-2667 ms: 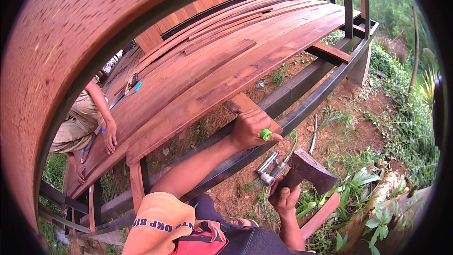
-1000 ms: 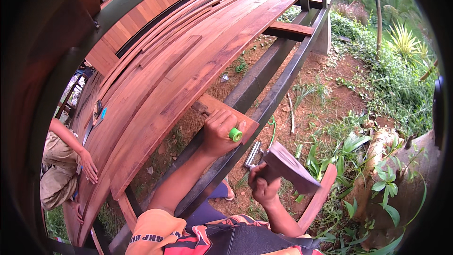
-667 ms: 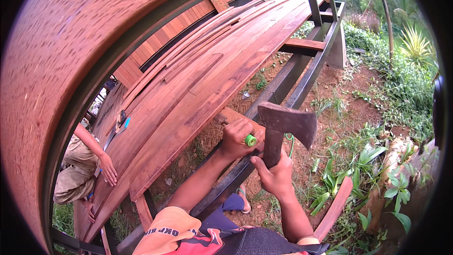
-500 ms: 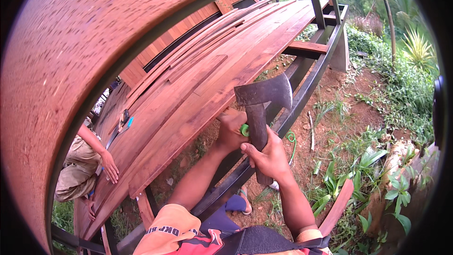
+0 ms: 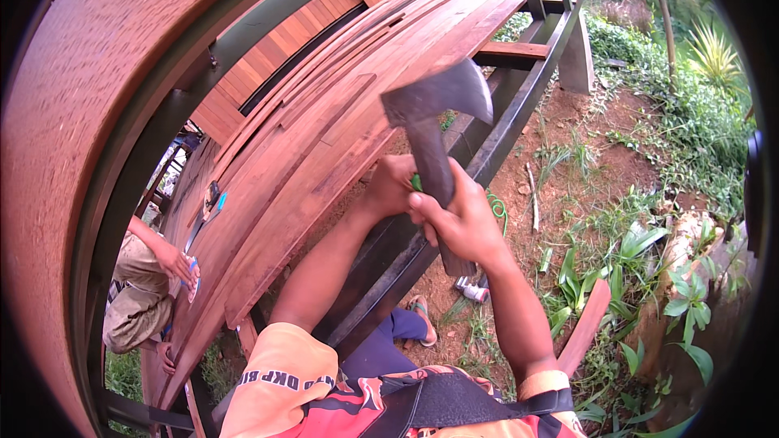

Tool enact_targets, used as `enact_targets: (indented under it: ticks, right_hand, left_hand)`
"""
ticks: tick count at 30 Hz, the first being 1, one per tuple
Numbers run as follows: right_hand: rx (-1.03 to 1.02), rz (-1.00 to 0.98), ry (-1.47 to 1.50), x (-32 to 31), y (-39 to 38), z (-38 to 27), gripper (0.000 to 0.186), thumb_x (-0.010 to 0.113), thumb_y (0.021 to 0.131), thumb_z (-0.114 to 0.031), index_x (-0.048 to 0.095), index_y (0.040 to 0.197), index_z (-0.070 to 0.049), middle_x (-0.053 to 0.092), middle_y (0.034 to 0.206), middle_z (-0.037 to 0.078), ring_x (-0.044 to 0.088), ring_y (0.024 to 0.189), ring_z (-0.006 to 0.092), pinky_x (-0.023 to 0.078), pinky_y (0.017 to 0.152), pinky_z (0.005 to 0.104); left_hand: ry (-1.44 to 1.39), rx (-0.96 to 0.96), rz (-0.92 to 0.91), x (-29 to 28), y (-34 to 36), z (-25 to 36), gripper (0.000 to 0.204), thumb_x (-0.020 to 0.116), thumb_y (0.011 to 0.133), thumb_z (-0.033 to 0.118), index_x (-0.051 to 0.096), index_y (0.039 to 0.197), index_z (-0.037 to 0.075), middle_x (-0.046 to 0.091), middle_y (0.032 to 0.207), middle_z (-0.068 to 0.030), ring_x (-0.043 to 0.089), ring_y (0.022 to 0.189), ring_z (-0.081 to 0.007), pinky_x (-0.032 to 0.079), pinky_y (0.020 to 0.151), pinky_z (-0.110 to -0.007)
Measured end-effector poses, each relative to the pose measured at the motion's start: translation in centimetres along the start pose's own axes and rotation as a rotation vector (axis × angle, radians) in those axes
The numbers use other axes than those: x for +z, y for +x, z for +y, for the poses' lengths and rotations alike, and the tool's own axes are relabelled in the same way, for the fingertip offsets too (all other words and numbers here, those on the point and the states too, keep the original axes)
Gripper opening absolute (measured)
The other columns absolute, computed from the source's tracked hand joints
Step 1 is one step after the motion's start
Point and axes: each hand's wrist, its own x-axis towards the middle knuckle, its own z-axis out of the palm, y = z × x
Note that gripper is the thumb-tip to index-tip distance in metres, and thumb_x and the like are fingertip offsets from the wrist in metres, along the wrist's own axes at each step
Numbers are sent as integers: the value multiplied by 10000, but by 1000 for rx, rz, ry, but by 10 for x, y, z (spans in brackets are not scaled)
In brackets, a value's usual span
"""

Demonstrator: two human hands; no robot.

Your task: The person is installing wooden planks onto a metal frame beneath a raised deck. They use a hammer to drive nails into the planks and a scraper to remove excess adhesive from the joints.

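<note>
My right hand (image 5: 458, 215) is wrapped round the dark handle of an axe (image 5: 438, 93), whose broad metal head is raised above my left hand. My left hand (image 5: 385, 182) is closed on a green-handled tool (image 5: 417, 182), mostly hidden behind the axe handle; its working end is out of sight. Both hands are over the black steel beams (image 5: 527, 93) beside the edge of the reddish board deck (image 5: 308, 166). Below them a silver tool (image 5: 472, 290) lies low near a coiled green hose (image 5: 497, 211).
At left, a co-worker's hand (image 5: 174, 264) and bent knee are beside the boards, with a blue-handled tool (image 5: 217, 207) on them. A large timber beam (image 5: 57, 178) arches at left. At right are red soil, plants, a stump and a loose board (image 5: 588, 320).
The axe has swung up from low right to above my left hand. The co-worker's upper hand has shifted and now has something light and blue at its fingers.
</note>
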Motion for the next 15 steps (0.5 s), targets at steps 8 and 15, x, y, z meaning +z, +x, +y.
enact_targets:
  ticks: [8,15]
  right_hand:
    - [169,465,257,-75,-170,93,429,683,984,-107,442,1300,52,592,650,75,571,479,157,470,454,290]
    - [532,614,280,-79,-228,194,304,685,989,-177,458,1142,-46,585,721,75,575,509,159,515,436,322]
  left_hand:
    - [365,9,-60,13,-18,27,566,827,879,387,435,614,76,472,566,-106,557,497,-293,403,477,-427]
    - [114,403,-395,15,-30,178,543,741,901,480,405,666,123,398,656,-6,497,564,-183,398,523,-341]
